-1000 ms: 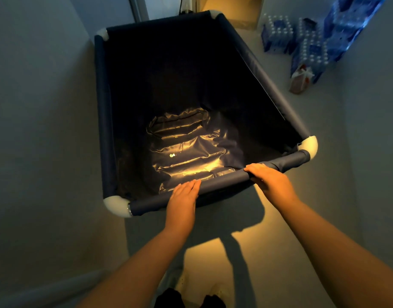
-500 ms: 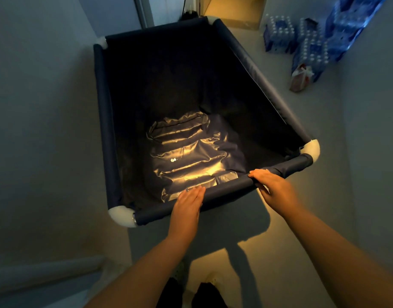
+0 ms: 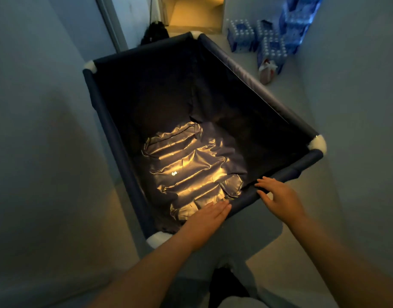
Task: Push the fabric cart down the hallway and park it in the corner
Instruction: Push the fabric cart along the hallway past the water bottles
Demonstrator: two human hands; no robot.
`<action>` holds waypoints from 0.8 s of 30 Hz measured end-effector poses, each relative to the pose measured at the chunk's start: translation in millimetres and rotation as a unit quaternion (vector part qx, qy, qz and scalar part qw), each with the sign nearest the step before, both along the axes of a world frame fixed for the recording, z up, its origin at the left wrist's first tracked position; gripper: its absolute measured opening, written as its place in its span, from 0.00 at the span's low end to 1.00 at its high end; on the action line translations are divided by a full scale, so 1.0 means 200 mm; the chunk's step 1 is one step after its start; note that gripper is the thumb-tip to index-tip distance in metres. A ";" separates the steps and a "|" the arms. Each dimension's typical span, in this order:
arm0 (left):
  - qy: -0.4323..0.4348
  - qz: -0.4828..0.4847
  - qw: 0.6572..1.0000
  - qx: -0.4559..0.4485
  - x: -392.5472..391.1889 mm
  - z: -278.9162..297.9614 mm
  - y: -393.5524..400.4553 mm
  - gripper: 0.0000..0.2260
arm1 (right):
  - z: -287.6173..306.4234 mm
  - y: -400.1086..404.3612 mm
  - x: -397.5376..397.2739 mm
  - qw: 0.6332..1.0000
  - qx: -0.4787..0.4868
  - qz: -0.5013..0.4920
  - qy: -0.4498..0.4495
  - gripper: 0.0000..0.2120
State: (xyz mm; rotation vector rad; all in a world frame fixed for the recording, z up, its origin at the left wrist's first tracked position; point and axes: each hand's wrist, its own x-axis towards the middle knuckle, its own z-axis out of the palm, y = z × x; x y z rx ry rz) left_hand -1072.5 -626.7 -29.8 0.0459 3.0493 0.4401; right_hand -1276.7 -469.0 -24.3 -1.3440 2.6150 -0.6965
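The fabric cart (image 3: 115, 138) is a deep dark-blue bin with padded rails and white corner caps. It stands askew in the hallway, close to the left wall, and a patch of warm light falls on its wrinkled floor. My left hand (image 3: 204, 221) lies flat on the near rail, fingers straight and together. My right hand (image 3: 280, 196) is further right on the same rail, with the fingers over the top and the thumb on the near side.
The left wall (image 3: 35, 130) and the right wall (image 3: 357, 107) bound the narrow hallway. Packs of water bottles (image 3: 273, 45) and a small bag (image 3: 267, 70) are stacked at the far right. A dark bundle (image 3: 154, 32) lies by the lit doorway (image 3: 195, 12) ahead.
The cart has turned more askew, and its near left corner has swung towards me. My right hand's grip on the rail has loosened, and the two hands are closer together.
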 end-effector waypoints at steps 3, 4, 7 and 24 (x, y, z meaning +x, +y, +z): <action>0.003 -0.036 0.999 -0.004 0.17 0.01 0.00 0.27 | -0.02 0.03 0.38 0.999 -0.033 -0.035 0.006 0.14; -0.004 -0.039 0.999 0.003 0.22 0.02 0.00 0.28 | -0.04 0.03 0.52 0.997 -0.050 -0.051 0.009 0.15; -0.008 -0.054 0.998 0.021 0.41 0.06 -0.06 0.32 | -0.06 0.00 0.93 0.993 -0.093 -0.073 0.000 0.17; -0.054 -0.061 0.993 -0.089 0.92 0.06 -0.37 0.25 | -0.06 -0.13 1.79 0.990 -0.095 -0.105 -0.003 0.22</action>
